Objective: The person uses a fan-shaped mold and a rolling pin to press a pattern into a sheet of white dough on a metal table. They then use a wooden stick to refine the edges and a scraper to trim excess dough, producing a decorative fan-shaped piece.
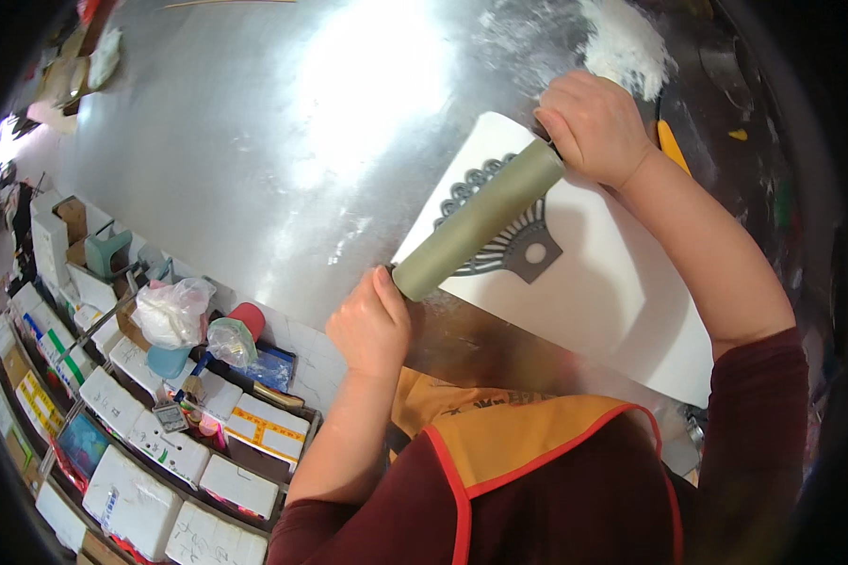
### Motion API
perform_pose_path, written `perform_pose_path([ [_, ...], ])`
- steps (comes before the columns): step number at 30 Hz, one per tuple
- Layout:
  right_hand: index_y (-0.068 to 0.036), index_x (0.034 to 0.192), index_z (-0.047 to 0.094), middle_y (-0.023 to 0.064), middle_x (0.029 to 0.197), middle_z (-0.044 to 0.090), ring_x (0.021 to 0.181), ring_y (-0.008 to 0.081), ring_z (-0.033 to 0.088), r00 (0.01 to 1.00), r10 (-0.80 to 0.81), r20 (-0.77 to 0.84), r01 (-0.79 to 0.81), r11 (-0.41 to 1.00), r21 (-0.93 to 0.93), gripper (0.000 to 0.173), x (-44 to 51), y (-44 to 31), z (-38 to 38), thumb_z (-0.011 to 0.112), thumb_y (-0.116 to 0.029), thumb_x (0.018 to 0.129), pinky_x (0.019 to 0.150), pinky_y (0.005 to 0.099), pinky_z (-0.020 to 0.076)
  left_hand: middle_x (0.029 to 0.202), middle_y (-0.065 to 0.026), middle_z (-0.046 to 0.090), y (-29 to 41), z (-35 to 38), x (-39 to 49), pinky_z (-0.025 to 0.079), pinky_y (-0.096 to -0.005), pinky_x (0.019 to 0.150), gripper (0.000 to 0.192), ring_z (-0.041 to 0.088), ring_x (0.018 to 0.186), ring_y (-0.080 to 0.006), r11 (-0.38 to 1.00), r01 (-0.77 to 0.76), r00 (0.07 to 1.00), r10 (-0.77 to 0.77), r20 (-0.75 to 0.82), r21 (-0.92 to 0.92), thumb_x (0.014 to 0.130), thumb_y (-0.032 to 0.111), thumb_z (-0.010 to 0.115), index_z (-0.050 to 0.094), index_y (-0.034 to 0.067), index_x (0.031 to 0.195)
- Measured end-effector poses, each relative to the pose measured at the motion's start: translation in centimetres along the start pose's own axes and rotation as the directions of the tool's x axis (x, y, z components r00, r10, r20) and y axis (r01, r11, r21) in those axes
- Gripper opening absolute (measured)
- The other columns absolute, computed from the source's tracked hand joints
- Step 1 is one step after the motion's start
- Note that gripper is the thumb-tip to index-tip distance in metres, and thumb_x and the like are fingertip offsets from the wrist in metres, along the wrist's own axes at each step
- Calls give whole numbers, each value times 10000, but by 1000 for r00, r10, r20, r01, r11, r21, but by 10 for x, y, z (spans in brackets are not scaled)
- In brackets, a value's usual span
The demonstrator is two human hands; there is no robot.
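My left hand [372, 326] is closed around the near end of a green rolling pin [479, 219], and my right hand [593, 127] grips its far end. The pin lies diagonally over a dark grey fan-shaped stencil or mould [535, 248]. Beneath it is a large flat white sheet [572, 304], perhaps rolled dough, spread on a shiny metal table [205, 148]. The pin covers the middle of the fan; its scalloped edge shows on one side and its ribs and holed base on the other.
White powder [625, 49] is heaped beyond my right hand. A yellow-handled tool [671, 147] lies beside my right forearm. Left of the table stand many white boxes [133, 494], a clear plastic bag [173, 311] and a red cup [247, 319].
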State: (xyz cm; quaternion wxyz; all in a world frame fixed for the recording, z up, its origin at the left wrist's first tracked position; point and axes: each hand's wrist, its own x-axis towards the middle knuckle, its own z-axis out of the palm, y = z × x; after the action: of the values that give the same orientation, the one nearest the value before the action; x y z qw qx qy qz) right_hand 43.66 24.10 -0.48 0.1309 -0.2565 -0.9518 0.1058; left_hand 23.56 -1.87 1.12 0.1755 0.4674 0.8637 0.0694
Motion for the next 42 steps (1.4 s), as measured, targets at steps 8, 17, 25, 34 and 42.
perform_pose_path([
  [8, -87, 776, 631, 81, 791, 618, 830, 301, 581, 999, -2, 50, 5, 999, -46, 296, 87, 8, 19, 471, -291, 919, 716, 427, 475, 687, -203, 634, -22, -20, 70, 465, -487, 554, 428, 610, 621, -416, 997, 70, 996, -68, -55, 38, 975, 361, 397, 670, 67, 825],
  [17, -78, 872, 618, 94, 893, 621, 830, 318, 576, 961, -8, -275, 46, 990, 131, 174, 58, -16, 0, 652, -244, 835, 714, 403, 431, 676, -175, 642, -49, -26, 128, 480, -464, 579, 463, 631, 661, -392, 1000, 16, 955, -20, -297, -16, 976, 423, 404, 678, 84, 821],
  [25, -104, 923, 676, 57, 928, 591, 811, 252, 560, 963, -112, 244, 18, 935, 355, 224, -82, -75, -33, 726, -109, 704, 735, 366, 455, 800, -111, 619, -39, -10, 111, 435, -423, 685, 157, 583, 743, -323, 955, -244, 568, 280, -774, 167, 875, 207, 591, 598, 53, 847],
  [34, -80, 691, 520, 52, 784, 515, 793, 230, 560, 791, -447, 418, 380, 894, 237, 70, -49, -64, -28, 579, -108, 715, 751, 334, 467, 1432, -66, 410, 55, 64, -58, 277, -365, 1087, 437, 358, 1341, -210, 392, -900, 399, 917, -1, -193, 861, 208, 469, 494, 91, 1281],
  [42, -52, 749, 598, 74, 787, 589, 780, 265, 612, 532, -509, 676, 454, 846, 280, 85, -18, -66, -30, 633, -116, 707, 721, 362, 493, 1503, -29, 336, 65, 73, -60, 214, -334, 1139, 629, 286, 1388, -150, 492, -864, 488, 870, 65, -105, 883, 408, 542, 378, 101, 1408],
])
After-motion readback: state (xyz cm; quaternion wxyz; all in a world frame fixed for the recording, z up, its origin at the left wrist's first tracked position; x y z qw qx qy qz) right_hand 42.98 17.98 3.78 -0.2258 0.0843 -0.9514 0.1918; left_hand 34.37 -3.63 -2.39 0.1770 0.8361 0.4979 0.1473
